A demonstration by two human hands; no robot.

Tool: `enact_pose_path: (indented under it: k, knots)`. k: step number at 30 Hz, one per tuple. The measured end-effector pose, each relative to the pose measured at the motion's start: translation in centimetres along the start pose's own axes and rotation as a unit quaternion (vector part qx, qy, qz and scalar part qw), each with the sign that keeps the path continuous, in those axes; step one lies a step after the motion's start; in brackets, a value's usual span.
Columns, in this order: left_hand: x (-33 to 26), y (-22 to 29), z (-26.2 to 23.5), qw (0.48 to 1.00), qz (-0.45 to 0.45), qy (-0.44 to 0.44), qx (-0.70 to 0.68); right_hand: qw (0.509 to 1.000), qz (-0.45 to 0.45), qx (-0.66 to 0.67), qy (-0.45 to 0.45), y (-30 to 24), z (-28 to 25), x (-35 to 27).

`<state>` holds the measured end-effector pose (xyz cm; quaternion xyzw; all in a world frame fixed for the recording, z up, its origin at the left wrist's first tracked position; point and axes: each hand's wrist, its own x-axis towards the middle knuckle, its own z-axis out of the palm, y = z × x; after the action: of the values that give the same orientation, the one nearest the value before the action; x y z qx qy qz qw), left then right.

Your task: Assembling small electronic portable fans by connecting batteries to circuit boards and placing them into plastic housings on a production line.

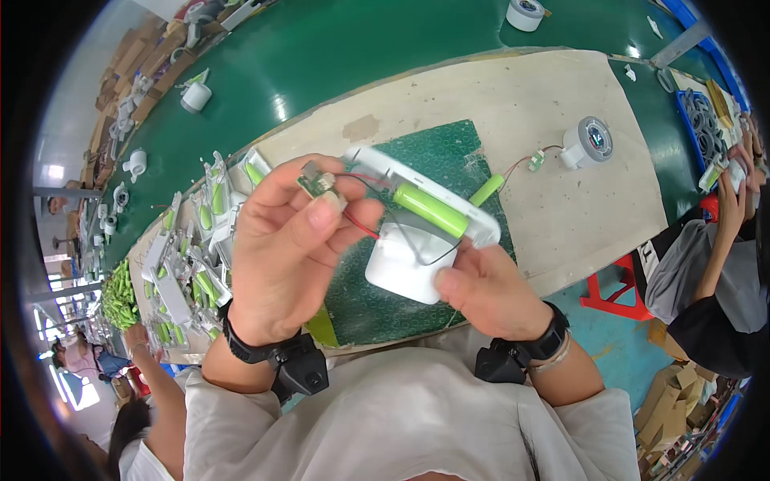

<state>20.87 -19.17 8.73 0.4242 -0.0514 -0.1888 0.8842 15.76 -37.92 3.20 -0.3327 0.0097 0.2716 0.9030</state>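
Observation:
Between the thumb and fingers of my left hand (293, 232) is a small green circuit board (315, 183). Red and black wires run from it toward a white plastic housing (411, 260), which my right hand (493, 293) grips at its lower right. The housing has a round cup and a long open handle shell (479, 224). A green cylindrical battery (431, 210) lies along that shell. Beyond it, a second green battery (486, 191) is wired to another small board (536, 162) and a white round-headed device (588, 143) with a grey rim.
A green mat (449, 144) lies on the beige board (577, 216). White handle shells with batteries (172, 272) pile up at left, near loose green batteries (120, 297). A green belt (321, 60) carries white parts. Co-workers sit both sides; a red stool (613, 293) stands right.

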Motion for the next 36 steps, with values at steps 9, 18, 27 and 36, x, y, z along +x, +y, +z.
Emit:
enact_pose_path:
  k: [9, 18, 27, 36]
  knots:
    - [-0.8, -0.2, 1.1, 0.992, 0.08, 0.021, 0.093, 0.982, 0.169, 0.067, -0.054, -0.2, 0.0, -0.7]
    - [0.1, -1.0, -0.2, 0.969, 0.08, 0.051, 0.226, 0.991, 0.119, 0.066, -0.003, 0.0, -0.2, -0.4]
    - [0.2, -1.0, 0.4, 0.986, 0.061, 0.095, 0.124, 0.998, 0.048, -0.003, 0.034, -1.5, -0.4, -0.7]
    - [-1.8, 0.1, -0.1, 0.993, 0.084, 0.074, 0.028, 0.643, -0.453, -0.609, 0.104, -3.6, 2.1, -1.6]
